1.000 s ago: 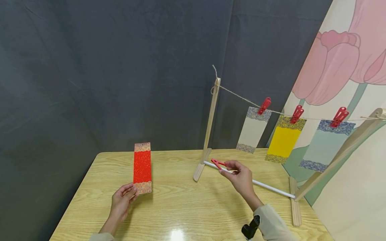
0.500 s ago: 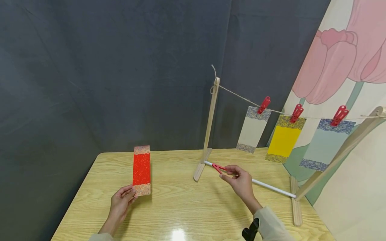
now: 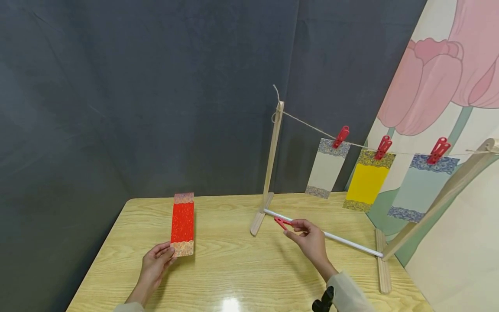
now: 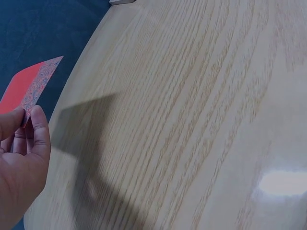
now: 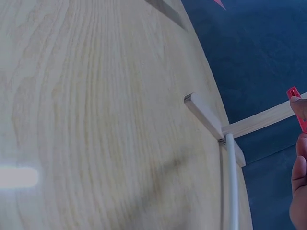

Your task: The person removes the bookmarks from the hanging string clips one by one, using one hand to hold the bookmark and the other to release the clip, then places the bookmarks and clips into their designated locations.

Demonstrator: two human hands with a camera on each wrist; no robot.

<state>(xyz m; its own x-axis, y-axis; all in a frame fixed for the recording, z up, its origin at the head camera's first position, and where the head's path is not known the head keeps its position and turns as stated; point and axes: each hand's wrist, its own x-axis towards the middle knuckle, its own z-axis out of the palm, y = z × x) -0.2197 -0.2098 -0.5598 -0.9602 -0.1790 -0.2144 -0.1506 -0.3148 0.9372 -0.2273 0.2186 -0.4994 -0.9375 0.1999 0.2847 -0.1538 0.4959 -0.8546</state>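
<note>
My left hand [image 3: 155, 268] pinches a red card [image 3: 182, 223] by its lower left corner and holds it upright above the table; the card has patterned bands at top and bottom. In the left wrist view, thumb and fingertips grip the edge of the card [image 4: 33, 86]. My right hand [image 3: 309, 242] pinches a red clothespin [image 3: 282, 222] between thumb and fingers, in front of the white rod. Only part of that clothespin [image 5: 296, 108] shows at the right edge of the right wrist view. Card and clothespin are apart.
A wooden stand has a left post [image 3: 274, 147], a right post [image 3: 440, 199] and a white rod [image 3: 351, 243]. From its string [image 3: 308, 124] hang a white card [image 3: 328, 168], a yellow card [image 3: 368, 180] and a light blue card [image 3: 422, 187], each under a red clothespin. A dark curtain [image 3: 156, 95] stands behind.
The red card and my left hand have sunk slightly. My right hand with the clothespin has also come down a little. The hanging cards stay as they were.
</note>
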